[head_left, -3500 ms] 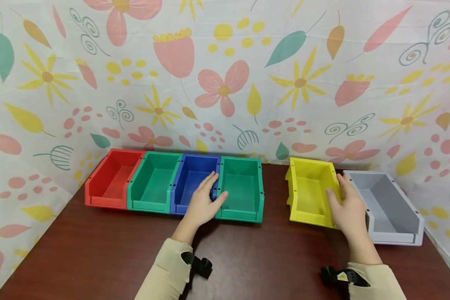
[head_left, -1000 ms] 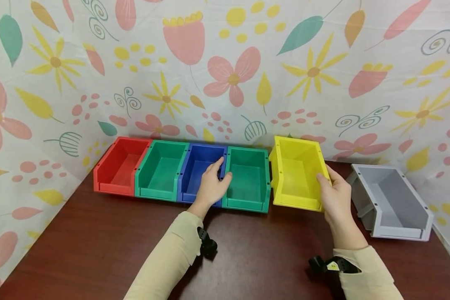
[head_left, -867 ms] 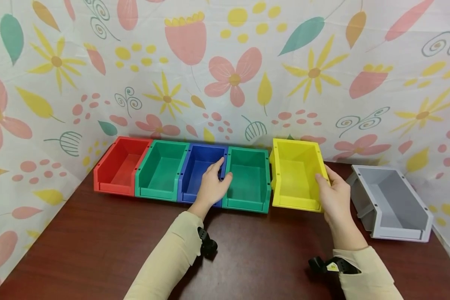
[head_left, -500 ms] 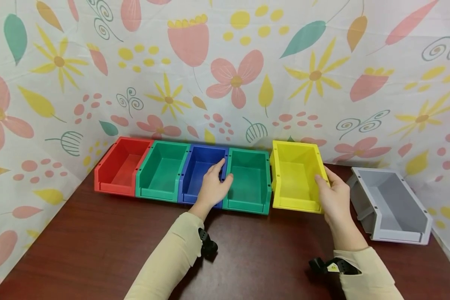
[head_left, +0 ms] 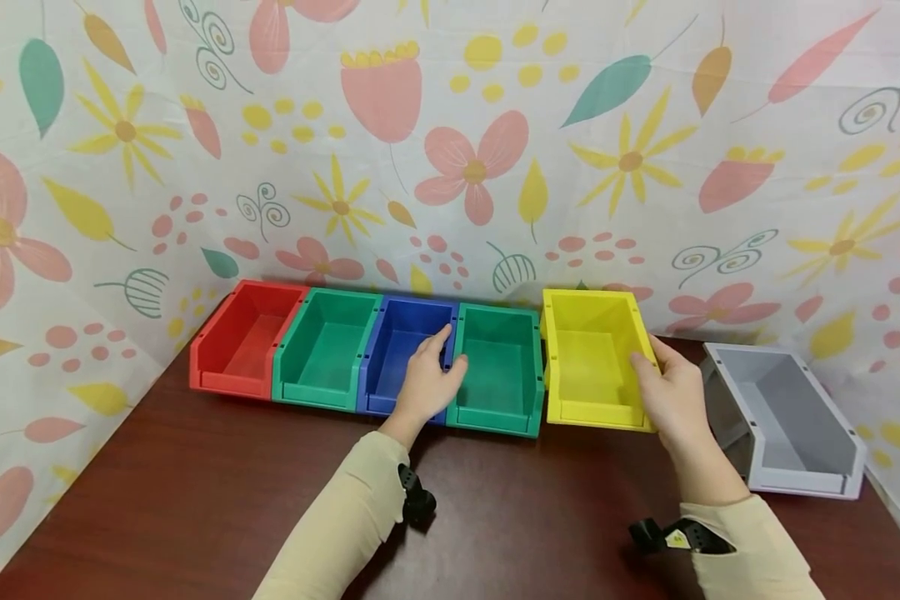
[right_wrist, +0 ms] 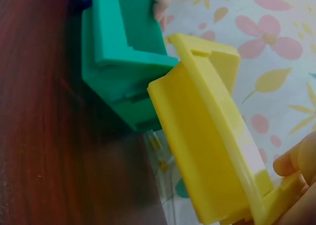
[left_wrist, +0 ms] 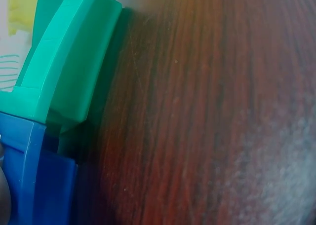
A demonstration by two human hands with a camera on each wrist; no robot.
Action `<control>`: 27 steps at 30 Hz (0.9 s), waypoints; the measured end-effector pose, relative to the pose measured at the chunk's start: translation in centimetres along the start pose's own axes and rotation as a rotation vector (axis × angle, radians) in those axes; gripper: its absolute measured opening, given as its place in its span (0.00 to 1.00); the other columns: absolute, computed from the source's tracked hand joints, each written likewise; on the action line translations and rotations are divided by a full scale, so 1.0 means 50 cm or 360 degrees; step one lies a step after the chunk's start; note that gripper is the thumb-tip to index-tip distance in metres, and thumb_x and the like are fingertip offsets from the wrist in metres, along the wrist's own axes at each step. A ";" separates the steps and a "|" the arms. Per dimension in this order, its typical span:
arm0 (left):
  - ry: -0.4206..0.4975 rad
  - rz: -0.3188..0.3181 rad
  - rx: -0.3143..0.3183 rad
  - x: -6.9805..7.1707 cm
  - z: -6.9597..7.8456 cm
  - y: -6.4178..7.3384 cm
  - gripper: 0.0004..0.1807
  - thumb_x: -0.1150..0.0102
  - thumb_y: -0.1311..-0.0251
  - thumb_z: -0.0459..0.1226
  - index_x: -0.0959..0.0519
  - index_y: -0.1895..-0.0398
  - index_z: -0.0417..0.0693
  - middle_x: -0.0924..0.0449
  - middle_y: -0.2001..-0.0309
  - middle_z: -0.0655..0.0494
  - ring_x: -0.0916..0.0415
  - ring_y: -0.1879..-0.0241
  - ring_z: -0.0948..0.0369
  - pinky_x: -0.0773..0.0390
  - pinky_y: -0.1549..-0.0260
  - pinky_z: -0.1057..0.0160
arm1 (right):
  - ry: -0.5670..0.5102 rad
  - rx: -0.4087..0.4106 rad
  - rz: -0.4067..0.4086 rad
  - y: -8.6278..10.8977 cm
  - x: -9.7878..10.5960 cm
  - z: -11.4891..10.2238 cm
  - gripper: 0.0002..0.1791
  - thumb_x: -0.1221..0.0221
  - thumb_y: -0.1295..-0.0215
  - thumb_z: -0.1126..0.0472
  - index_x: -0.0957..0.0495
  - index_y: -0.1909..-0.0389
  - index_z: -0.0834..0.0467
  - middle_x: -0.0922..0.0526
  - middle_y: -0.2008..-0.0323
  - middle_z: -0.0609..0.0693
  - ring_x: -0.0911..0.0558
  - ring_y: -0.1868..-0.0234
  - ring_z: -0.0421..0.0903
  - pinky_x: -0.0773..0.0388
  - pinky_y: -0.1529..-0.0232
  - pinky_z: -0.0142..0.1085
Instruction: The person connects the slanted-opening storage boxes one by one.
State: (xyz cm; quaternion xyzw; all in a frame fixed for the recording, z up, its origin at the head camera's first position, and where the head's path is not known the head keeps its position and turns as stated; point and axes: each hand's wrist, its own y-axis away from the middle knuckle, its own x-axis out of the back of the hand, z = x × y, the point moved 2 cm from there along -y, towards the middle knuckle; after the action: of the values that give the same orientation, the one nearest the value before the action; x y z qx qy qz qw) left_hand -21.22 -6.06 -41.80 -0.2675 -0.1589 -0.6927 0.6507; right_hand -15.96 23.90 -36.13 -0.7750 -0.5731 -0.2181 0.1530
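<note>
My right hand [head_left: 671,387] grips the right wall of a yellow storage bin [head_left: 592,358], thumb inside and fingers outside. This bin stands just right of a green bin [head_left: 497,362], its near left edge close against the green wall; in the right wrist view the yellow bin [right_wrist: 202,146] looks tilted against the green bin [right_wrist: 133,52]. Whether its base touches the table is hidden. My left hand [head_left: 425,379] lies over the join of the blue bin [head_left: 386,367] and that green bin, fingers fairly straight, thumb spread to the green side.
A second green bin [head_left: 328,350] and a red bin [head_left: 247,342] continue the row leftward. Apart at the right stands a grey bin [head_left: 787,417]. The dark wooden table [head_left: 525,517] ends at a flower-printed cloth [head_left: 390,208] behind the bins.
Since the oldest frame, my right hand has gripped the yellow bin and carried it left from beside the grey bin to the green one. Lately it has sunk slightly; my left hand stayed.
</note>
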 end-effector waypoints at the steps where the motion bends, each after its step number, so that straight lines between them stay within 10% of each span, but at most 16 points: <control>1: -0.0002 0.0001 0.0001 -0.001 0.000 0.000 0.33 0.52 0.36 0.49 0.42 0.27 0.56 0.39 0.31 0.48 0.38 0.33 0.49 0.33 0.39 0.46 | 0.0009 0.0007 -0.0007 0.000 0.001 0.000 0.31 0.57 0.28 0.49 0.44 0.28 0.55 0.29 0.41 0.66 0.20 0.69 0.38 0.20 0.73 0.30; 15: -0.0012 0.0000 0.0004 0.002 0.006 0.000 0.33 0.52 0.36 0.49 0.43 0.27 0.55 0.39 0.31 0.47 0.39 0.33 0.48 0.33 0.39 0.46 | 0.0074 0.0073 -0.0094 -0.011 0.008 0.018 0.34 0.57 0.29 0.46 0.47 0.27 0.59 0.31 0.39 0.70 0.22 0.68 0.35 0.21 0.72 0.28; 19: -0.0003 -0.0006 0.0005 0.003 0.010 -0.002 0.34 0.52 0.36 0.49 0.43 0.27 0.55 0.39 0.31 0.47 0.39 0.33 0.48 0.34 0.39 0.46 | 0.0106 0.0112 -0.0079 -0.017 0.014 0.010 0.35 0.56 0.29 0.46 0.49 0.27 0.60 0.35 0.36 0.69 0.20 0.58 0.49 0.23 0.71 0.24; 27: 0.0004 -0.0007 0.0003 0.002 0.004 0.002 0.33 0.52 0.35 0.47 0.43 0.27 0.55 0.40 0.30 0.47 0.40 0.32 0.47 0.33 0.39 0.44 | 0.0300 0.0288 -0.0025 -0.018 0.013 -0.025 0.36 0.57 0.29 0.45 0.50 0.27 0.60 0.43 0.30 0.64 0.37 0.33 0.65 0.35 0.40 0.59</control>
State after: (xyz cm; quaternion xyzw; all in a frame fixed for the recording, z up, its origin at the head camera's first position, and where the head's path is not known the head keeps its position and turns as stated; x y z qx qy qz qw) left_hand -21.10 -6.04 -41.59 -0.2656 -0.1594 -0.6943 0.6496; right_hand -16.89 24.09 -34.73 -0.7295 -0.5796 -0.2385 0.2738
